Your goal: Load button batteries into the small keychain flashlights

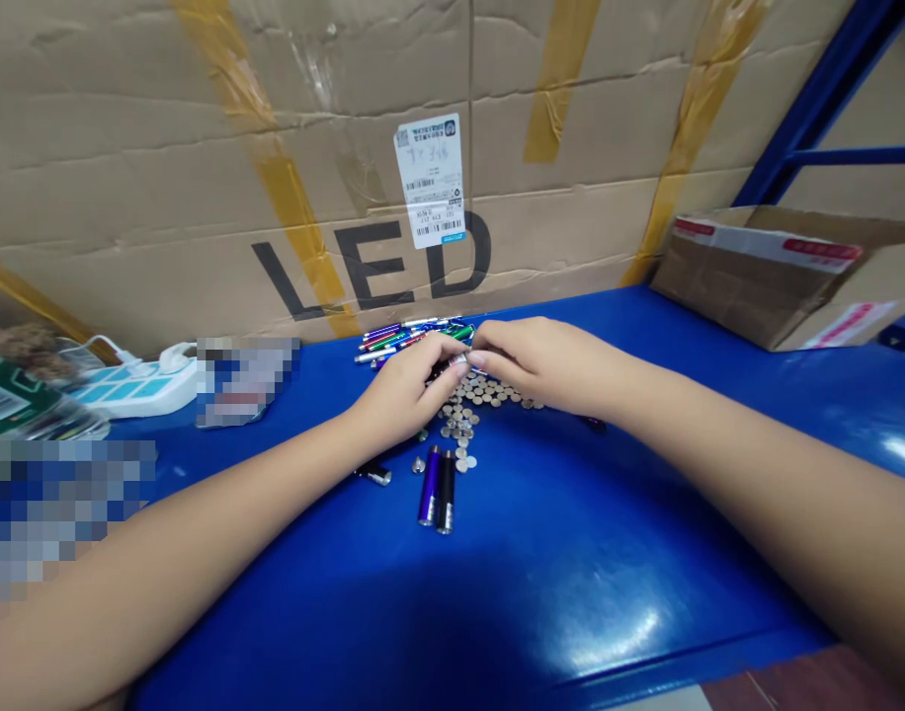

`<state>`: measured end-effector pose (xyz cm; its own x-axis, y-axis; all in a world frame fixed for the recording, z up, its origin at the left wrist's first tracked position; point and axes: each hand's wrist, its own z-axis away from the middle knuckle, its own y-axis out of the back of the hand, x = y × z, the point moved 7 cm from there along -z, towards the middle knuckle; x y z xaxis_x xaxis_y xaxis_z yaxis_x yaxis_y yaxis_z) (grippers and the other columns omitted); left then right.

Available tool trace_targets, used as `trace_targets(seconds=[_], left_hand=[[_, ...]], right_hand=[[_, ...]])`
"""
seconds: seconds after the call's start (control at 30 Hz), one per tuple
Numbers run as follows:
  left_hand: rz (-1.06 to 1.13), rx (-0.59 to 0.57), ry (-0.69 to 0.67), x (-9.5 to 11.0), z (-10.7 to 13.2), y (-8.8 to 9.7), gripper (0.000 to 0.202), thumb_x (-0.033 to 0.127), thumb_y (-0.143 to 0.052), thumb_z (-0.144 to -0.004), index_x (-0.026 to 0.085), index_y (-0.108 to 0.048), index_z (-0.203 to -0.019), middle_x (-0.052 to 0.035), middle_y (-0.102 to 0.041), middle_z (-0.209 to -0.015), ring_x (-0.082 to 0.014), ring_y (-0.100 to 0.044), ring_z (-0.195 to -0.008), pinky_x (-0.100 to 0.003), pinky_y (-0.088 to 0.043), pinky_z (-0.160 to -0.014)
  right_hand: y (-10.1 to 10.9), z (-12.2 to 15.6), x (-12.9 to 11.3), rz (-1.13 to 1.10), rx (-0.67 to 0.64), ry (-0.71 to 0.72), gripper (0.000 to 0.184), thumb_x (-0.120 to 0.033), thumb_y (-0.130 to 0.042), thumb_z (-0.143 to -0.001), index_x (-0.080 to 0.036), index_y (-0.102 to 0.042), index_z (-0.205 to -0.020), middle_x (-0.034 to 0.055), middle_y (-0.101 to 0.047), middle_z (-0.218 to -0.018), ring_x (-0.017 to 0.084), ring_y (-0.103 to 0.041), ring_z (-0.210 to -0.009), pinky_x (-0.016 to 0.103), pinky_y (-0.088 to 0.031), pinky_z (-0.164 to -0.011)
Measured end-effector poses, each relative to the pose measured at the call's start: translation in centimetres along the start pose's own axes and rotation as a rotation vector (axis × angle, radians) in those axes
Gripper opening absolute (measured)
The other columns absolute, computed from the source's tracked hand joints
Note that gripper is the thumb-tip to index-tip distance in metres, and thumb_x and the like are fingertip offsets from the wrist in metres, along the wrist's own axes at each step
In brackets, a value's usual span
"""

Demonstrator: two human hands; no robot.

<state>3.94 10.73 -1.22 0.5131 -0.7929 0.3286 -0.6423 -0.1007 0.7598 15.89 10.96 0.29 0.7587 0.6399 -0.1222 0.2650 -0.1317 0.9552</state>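
My left hand (pixel 408 390) and my right hand (pixel 545 360) meet over a heap of small silver button cells (pixel 482 395) on the blue table (pixel 571 553). The left hand's fingers are curled round a small dark tube. The right hand's fingertips pinch at that tube's end; what they hold is too small to make out. Two short tubes, one purple (pixel 429 485) and one black (pixel 446 491), lie side by side nearer me. A small black and silver cap (pixel 374 473) lies left of them. A row of coloured pen-like tubes (pixel 412 334) lies behind the hands.
A large taped cardboard box marked LED (pixel 370 262) stands along the back. A smaller open carton (pixel 779 272) sits at the right. A white power strip (pixel 137 387) and a green packet (pixel 12 395) lie at the left. A blue rack post (pixel 815 104) rises at the back right.
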Motion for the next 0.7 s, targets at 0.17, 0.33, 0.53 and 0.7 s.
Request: trace_targets(seconds=[0.17, 0.33, 0.53, 0.7], left_hand=[[0.072, 0.001, 0.062, -0.6, -0.1, -0.1, 0.015, 0.028, -0.049, -0.094, 0.018, -0.057, -0.103, -0.0031, -0.067, -0.093, -0.0152, -0.062, -0.082, -0.028, -0.049, -0.073], [0.055, -0.014, 0.068, -0.8, -0.1, -0.2, 0.014, 0.029, -0.05, -0.093, 0.018, -0.058, -0.099, -0.0027, -0.067, -0.09, -0.0151, -0.061, -0.08, -0.027, -0.048, -0.072], [-0.016, -0.057, 0.007, -0.4, 0.0, -0.4, 0.013, 0.027, -0.052, -0.093, 0.018, -0.06, -0.097, -0.0027, -0.067, -0.091, -0.0157, -0.063, -0.082, -0.028, -0.049, -0.075], [-0.177, -0.011, -0.109, 0.3, 0.1, -0.1, 0.018, 0.03, -0.051, -0.094, 0.018, -0.062, -0.102, -0.0055, -0.07, -0.096, -0.02, -0.064, -0.09, -0.035, -0.048, -0.084]], right_hand=[[0.2, 0.3, -0.6, 0.27, -0.032, 0.096, 0.025, -0.027, -0.037, -0.095, -0.018, -0.058, -0.085, 0.0056, -0.066, -0.086, 0.017, -0.058, -0.071, 0.027, -0.024, -0.055], [0.4, 0.4, -0.5, 0.297, 0.015, 0.045, 0.025, -0.031, -0.036, -0.096, -0.019, -0.058, -0.094, 0.0051, -0.067, -0.086, 0.017, -0.059, -0.069, 0.028, -0.021, -0.053], [-0.2, 0.2, -0.8, 0.015, -0.045, 0.109, 0.025, -0.027, -0.038, -0.093, -0.019, -0.051, -0.073, 0.0027, -0.061, -0.071, 0.014, -0.051, -0.062, 0.026, -0.025, -0.054], [-1.9, 0.0, 0.6, -0.607, -0.069, -0.156, 0.021, -0.023, -0.037, -0.087, -0.02, -0.046, -0.069, -0.0048, -0.048, -0.055, 0.01, -0.044, -0.05, 0.024, -0.032, -0.053]])
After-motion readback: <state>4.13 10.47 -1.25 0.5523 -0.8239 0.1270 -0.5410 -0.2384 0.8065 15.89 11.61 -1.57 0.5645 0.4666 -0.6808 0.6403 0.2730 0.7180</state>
